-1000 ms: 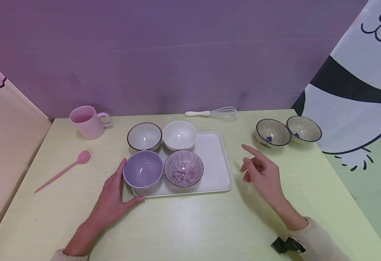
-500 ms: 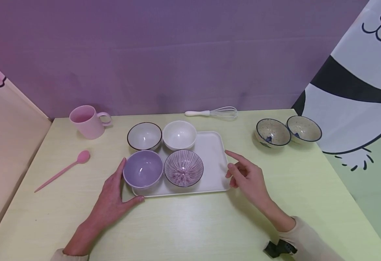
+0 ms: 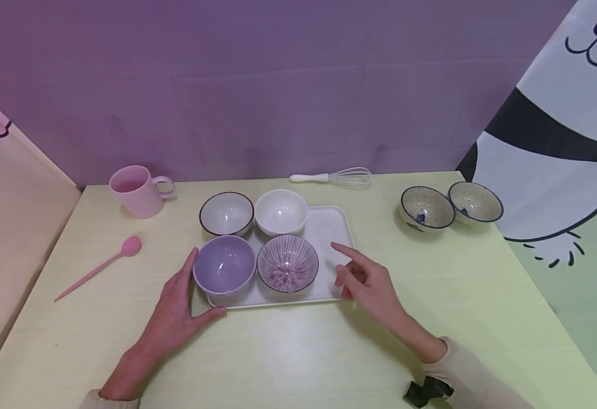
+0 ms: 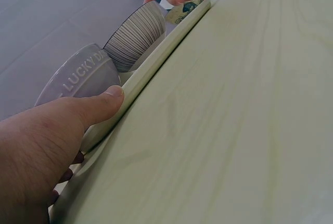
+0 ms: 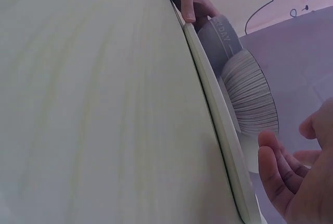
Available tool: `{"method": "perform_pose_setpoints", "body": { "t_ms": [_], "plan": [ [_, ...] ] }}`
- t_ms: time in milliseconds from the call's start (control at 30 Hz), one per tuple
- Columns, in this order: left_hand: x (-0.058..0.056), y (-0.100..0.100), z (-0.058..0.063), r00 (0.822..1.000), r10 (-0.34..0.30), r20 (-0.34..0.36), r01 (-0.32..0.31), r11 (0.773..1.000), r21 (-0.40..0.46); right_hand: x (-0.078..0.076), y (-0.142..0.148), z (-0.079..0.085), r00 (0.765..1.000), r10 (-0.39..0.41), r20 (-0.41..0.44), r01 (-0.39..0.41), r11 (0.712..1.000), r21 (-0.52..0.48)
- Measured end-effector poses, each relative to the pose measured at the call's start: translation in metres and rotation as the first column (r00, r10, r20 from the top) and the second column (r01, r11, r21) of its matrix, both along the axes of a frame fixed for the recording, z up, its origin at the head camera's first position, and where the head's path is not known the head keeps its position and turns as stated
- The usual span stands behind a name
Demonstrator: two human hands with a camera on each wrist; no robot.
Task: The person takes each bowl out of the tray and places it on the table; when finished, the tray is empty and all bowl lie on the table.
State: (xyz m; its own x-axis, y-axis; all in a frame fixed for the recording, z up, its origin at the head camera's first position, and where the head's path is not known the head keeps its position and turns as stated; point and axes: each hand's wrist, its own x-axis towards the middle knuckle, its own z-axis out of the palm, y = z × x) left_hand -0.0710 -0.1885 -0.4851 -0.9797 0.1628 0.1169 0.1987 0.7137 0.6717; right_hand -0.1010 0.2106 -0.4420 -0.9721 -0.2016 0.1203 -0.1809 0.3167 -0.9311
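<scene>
A white tray [image 3: 331,250] bears a lilac bowl [image 3: 225,267] with raised lettering, a purple-striped bowl [image 3: 288,264], a plain white bowl [image 3: 281,213] and a dark-rimmed white bowl [image 3: 226,214]. At the tray's front left corner rests my left hand [image 3: 172,309]. Its thumb lies along the front rim, and its straight index finger runs up the left side beside the lilac bowl. My right hand [image 3: 370,284] holds nothing over the tray's right end. The index finger points toward the striped bowl while the others bend loosely. In the right wrist view the striped bowl [image 5: 250,94] stands just beyond those fingertips.
Two speckled bowls [image 3: 428,208] with blue rims stand side by side at the table's back right. A whisk [image 3: 331,178] lies along the back edge. To the left are a pink mug [image 3: 140,192] and a pink spoon [image 3: 106,264]. A purple cloth [image 3: 278,96] backs the table.
My right hand has moved left from the bare table beside the speckled bowls to over the tray's right end. The left hand, tray and bowls have stayed in place.
</scene>
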Motion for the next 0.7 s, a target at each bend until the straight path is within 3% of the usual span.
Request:
{"method": "perform_pose_setpoints", "body": {
  "t_ms": [400,700],
  "plan": [
    [-0.001,0.0,-0.001,1.0,0.002,0.002,-0.002,1.0,-0.006,-0.001,-0.018,-0.004,0.991,0.122,0.063,-0.123,0.992,0.015],
    [-0.001,0.0,0.0,1.0,0.001,0.001,-0.001,1.0,-0.008,-0.005,-0.025,-0.005,0.986,0.139,0.093,-0.143,0.989,0.033]
  ]
}}
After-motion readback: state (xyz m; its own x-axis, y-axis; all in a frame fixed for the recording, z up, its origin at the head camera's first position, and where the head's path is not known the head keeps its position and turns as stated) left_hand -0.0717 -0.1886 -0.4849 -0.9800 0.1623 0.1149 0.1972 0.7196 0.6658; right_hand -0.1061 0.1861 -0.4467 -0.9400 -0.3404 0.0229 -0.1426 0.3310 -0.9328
